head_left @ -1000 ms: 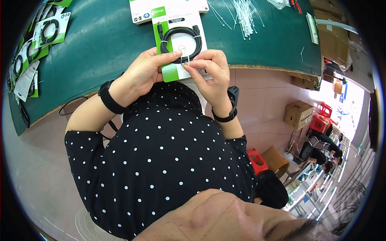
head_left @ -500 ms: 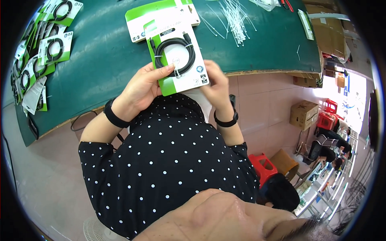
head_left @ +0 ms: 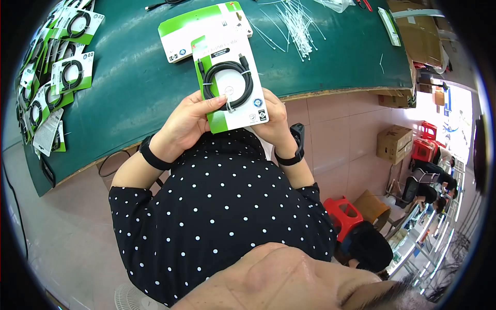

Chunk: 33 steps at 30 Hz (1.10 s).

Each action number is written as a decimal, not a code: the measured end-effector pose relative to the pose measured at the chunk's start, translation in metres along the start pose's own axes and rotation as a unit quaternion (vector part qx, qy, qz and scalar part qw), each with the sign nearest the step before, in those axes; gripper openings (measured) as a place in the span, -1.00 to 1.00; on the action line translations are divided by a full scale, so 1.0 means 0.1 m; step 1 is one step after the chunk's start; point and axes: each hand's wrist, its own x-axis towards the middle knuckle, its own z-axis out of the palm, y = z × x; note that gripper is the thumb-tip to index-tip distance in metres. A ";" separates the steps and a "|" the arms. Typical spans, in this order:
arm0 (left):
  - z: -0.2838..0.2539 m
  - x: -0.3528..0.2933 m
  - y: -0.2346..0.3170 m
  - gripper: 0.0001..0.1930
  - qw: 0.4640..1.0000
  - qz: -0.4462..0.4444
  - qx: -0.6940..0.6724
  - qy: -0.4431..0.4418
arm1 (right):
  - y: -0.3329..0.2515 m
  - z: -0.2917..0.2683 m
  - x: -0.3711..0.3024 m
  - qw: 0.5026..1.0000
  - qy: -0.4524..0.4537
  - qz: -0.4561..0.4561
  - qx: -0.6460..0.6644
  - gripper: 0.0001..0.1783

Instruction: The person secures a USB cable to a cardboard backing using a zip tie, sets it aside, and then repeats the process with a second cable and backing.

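My left hand [head_left: 190, 120] grips a white and green packaging card [head_left: 241, 121] by its lower left part, thumb pressed on the front near the bottom of the coil. On the card's face lies a coiled black cable [head_left: 248, 83], with white ties around it at the sides and bottom. My right hand [head_left: 276, 120] is closed at the card's lower right edge, its fingertips hidden behind the card. What those fingers hold, if anything, cannot be seen. Just beyond the held card, a stack of similar cards [head_left: 174, 40] rests on the green table [head_left: 129, 67].
Loose white cable ties [head_left: 298, 32] lie spread at the far middle of the table. Several carded cables [head_left: 72, 74] are piled at the left. A clear plastic bag [head_left: 337, 4] and a red-handled tool [head_left: 367, 4] sit at the far edge. A red stool [head_left: 345, 216] stands at the right.
The held card has come slightly nearer and stands a little straighter. My right hand has moved down and in behind its lower right edge. My left grip is kept.
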 end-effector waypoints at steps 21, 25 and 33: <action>-0.11 0.06 0.00 -0.72 0.998 0.006 -0.059 0.001 | 0.03 -0.02 -0.04 0.998 -0.005 0.068 0.001 -0.83; -0.07 0.06 0.01 -0.75 0.996 0.082 0.017 0.038 | -0.14 -0.02 -0.05 0.944 -0.021 0.216 0.246 -0.83; -0.07 0.06 -0.04 -0.78 0.996 0.073 0.018 0.039 | -0.13 -0.04 -0.17 0.789 -0.060 0.363 0.492 -0.75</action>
